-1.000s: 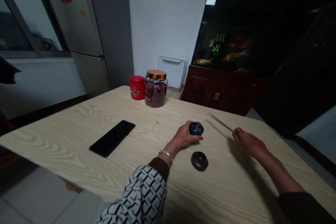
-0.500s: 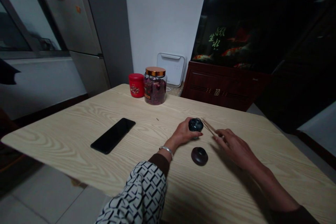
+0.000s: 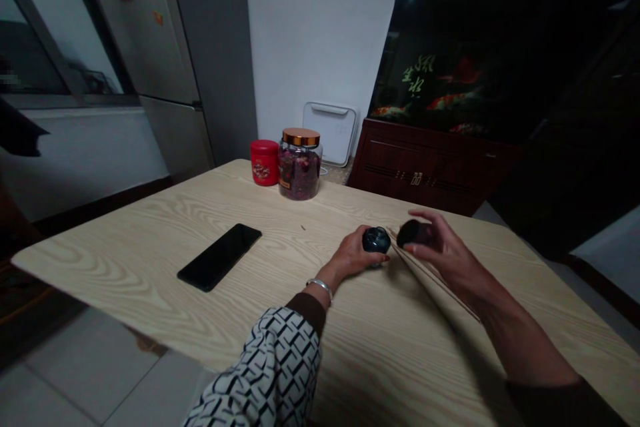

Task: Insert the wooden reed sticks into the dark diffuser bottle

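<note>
My left hand (image 3: 356, 250) is closed around a small glossy dark jar (image 3: 376, 239) near the middle right of the table. To its right, my right hand (image 3: 445, 247) grips a dark round lid (image 3: 411, 233), tilted on edge with its flat side toward the jar. A narrow gap separates the two. Thin light wooden sticks (image 3: 453, 290) run from beside the jar, under my right hand, toward my right wrist. They seem to lie on the table; whether any finger touches them is hidden.
A black phone (image 3: 220, 257) lies on the wooden table (image 3: 150, 240) at the left. Toward the back stand a red canister (image 3: 264, 163) and a clear jar with a copper-coloured lid (image 3: 300, 167). A tiny brown bit (image 3: 303, 227) lies mid-table. Behind is a fish tank (image 3: 450, 67).
My right hand has let go of the thin sticks and picked up the dark lid from the table, raising it beside the jar. My left hand keeps hold of the jar.
</note>
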Demonstrator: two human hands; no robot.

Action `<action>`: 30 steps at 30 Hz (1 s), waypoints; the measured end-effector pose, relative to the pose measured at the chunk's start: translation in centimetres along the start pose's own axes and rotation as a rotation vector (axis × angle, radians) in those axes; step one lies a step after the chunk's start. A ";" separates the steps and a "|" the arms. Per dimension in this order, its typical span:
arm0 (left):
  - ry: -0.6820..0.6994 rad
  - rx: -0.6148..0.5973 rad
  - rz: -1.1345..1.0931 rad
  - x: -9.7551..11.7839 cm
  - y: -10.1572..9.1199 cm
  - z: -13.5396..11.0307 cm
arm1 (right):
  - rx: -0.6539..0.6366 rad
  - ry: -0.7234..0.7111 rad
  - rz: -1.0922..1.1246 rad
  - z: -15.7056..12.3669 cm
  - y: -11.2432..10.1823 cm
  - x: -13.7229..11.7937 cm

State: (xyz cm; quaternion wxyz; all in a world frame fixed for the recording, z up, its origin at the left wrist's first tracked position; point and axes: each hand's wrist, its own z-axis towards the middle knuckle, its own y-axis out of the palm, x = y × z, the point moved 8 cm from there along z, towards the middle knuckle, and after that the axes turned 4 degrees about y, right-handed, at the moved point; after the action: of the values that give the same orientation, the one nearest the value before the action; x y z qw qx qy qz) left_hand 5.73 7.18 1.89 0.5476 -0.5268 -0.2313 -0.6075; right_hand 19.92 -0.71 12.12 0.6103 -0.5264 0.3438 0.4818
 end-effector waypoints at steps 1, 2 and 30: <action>0.002 -0.001 0.002 0.0 0.0 0.0 | 0.090 -0.021 0.108 1.1 -0.7 -0.4; 0.002 -0.001 0.001 0.0 0.0 0.0 | 0.154 -0.032 0.193 2.2 -0.9 -0.5; -0.011 -0.029 0.009 -0.2 -0.1 0.1 | -0.157 -0.021 -1.110 7.2 2.9 -1.1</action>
State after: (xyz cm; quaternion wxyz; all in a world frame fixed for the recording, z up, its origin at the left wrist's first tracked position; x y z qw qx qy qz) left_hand 5.66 7.36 1.72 0.5413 -0.5391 -0.2231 -0.6054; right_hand 16.21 6.01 13.73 0.7347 -0.6675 -0.0276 0.1176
